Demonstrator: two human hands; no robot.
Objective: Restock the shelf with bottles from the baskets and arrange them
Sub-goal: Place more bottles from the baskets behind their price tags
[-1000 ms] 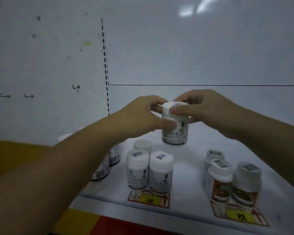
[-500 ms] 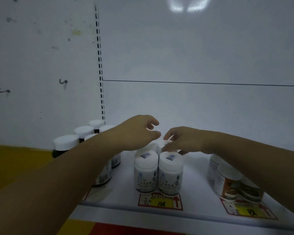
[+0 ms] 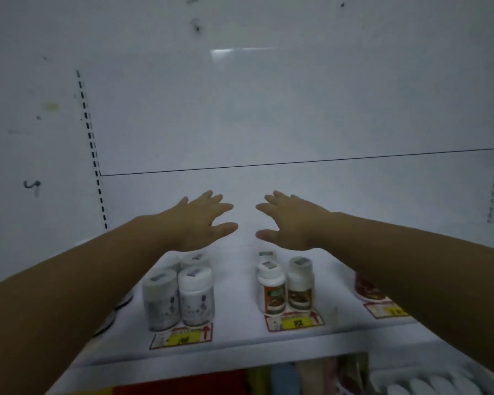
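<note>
On the white shelf (image 3: 240, 346) stands a cluster of white bottles with grey labels (image 3: 180, 295), left of centre. A second cluster of white-capped bottles with orange labels (image 3: 285, 286) stands to the right. My left hand (image 3: 203, 220) hovers above and behind the grey-label cluster, fingers spread, holding nothing. My right hand (image 3: 291, 220) hovers above the orange-label cluster, also spread and empty. The two hands are apart, thumbs facing each other. My forearms hide part of the bottles at the far left and far right.
Price tags (image 3: 180, 339) (image 3: 295, 322) lie on the shelf in front of each cluster. A red-labelled bottle (image 3: 367, 289) peeks from behind my right forearm. White caps (image 3: 428, 384) and coloured items show below the shelf edge. A slotted upright (image 3: 93, 149) runs up the back panel.
A second ago both hands held a grey-label bottle in the air. They lowered it into the cluster and let go. Both hands have since lifted and spread open; the view shifted right.
</note>
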